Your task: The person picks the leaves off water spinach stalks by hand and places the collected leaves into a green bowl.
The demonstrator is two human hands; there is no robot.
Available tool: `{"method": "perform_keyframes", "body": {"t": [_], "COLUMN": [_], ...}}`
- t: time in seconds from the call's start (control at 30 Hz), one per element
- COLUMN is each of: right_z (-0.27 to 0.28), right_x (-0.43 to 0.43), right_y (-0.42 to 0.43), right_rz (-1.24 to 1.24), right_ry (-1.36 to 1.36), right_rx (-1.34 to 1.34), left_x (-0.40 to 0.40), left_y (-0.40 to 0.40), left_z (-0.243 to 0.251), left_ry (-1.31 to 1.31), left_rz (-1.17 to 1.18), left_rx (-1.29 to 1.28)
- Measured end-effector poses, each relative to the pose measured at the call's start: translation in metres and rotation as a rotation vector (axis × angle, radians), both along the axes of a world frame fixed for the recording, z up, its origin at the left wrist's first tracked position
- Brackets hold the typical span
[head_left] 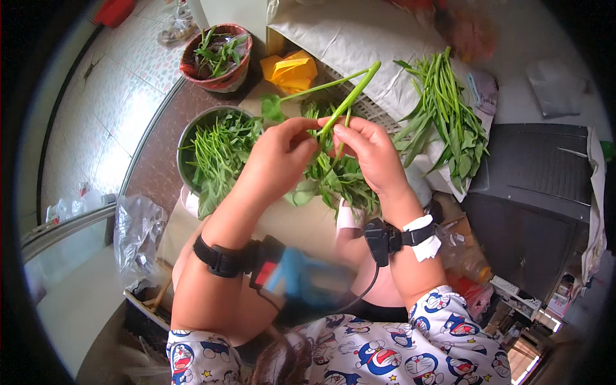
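Note:
A thick green stem of a leafy vegetable [355, 94], which looks like water spinach, rises at a slant above my fingers. It bends sharply at the top, and a thin side stalk runs down to a leaf on the left. My left hand [284, 156] pinches the stem's lower end between thumb and forefinger. Close beside it, my right hand [373, 151] grips the same stem, with a thinner stalk at its fingertips. Below my hands lies a heap of loose greens [341, 180], partly hidden by them. Left of my left hand stands a round metal pot [180, 161] full of cut greens [216, 149].
A bunch of long-stemmed greens [445, 115] lies on a pale sheet [356, 36] at the right. Behind the pot are a red-rimmed basket [236, 79] holding trimmings and a yellow folded item [291, 72]. A clear plastic bag [139, 236] hangs at the left. Both wrists carry strapped devices with cables.

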State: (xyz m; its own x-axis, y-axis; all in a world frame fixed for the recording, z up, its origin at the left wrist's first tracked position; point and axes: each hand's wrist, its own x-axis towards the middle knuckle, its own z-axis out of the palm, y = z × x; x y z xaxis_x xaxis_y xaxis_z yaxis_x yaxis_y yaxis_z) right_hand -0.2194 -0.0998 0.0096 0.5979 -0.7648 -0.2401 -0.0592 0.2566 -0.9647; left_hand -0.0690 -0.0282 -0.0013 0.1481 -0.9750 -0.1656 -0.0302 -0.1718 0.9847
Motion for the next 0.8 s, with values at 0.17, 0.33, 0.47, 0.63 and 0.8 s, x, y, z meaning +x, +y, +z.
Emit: {"method": "perform_keyframes", "body": {"t": [0.17, 0.33, 0.47, 0.63, 0.8], "right_z": [0.010, 0.009, 0.010, 0.010, 0.008], "right_x": [-0.002, -0.001, 0.000, -0.002, 0.002], "right_y": [-0.004, -0.005, -0.004, -0.005, -0.004], "right_rz": [0.042, 0.043, 0.045, 0.006, -0.097], "right_ry": [0.023, -0.004, -0.002, -0.025, -0.055], "right_rx": [0.022, -0.030, -0.063, -0.052, 0.035], "left_x": [0.001, -0.002, -0.007, -0.007, -0.013], "left_y": [-0.006, -0.007, -0.006, -0.007, -0.004], "left_z": [0.004, 0.010, 0.018, 0.014, 0.020], "left_ry": [0.026, -0.025, -0.115, -0.430, -0.496], "left_rz": [-0.044, -0.046, -0.058, 0.008, 0.035], "left_rx": [0.121, 0.090, 0.094, -0.167, -0.152]}}
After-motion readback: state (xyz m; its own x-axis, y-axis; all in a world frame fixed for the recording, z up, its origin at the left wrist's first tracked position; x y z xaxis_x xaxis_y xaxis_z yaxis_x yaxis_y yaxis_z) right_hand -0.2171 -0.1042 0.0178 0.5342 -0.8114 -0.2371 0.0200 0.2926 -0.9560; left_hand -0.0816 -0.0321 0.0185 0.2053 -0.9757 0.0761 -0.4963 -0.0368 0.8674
